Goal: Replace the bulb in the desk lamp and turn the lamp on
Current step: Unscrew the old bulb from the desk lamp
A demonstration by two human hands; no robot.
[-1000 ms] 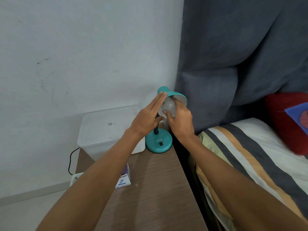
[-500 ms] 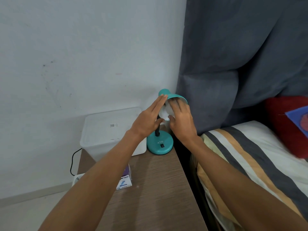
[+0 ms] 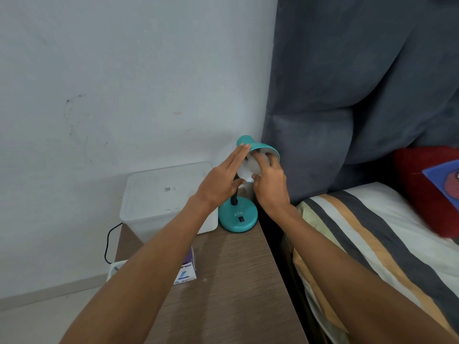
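A teal desk lamp stands at the far right corner of the wooden bedside table. Its round base carries a black switch, and its shade tilts toward me. A white bulb sits in the shade's mouth. My right hand wraps its fingers and thumb around the bulb from the right. My left hand lies flat with straight fingers against the shade's left side, fingertips at the rim. The socket is hidden.
A white plastic lidded box stands left of the lamp. A small purple and white carton lies under my left forearm. A black cable hangs by the wall. A striped bed and grey curtain lie to the right.
My right hand's fingers have shifted round the bulb, reaching further into the shade. My left hand stays pressed on the shade. The view has tilted slightly.
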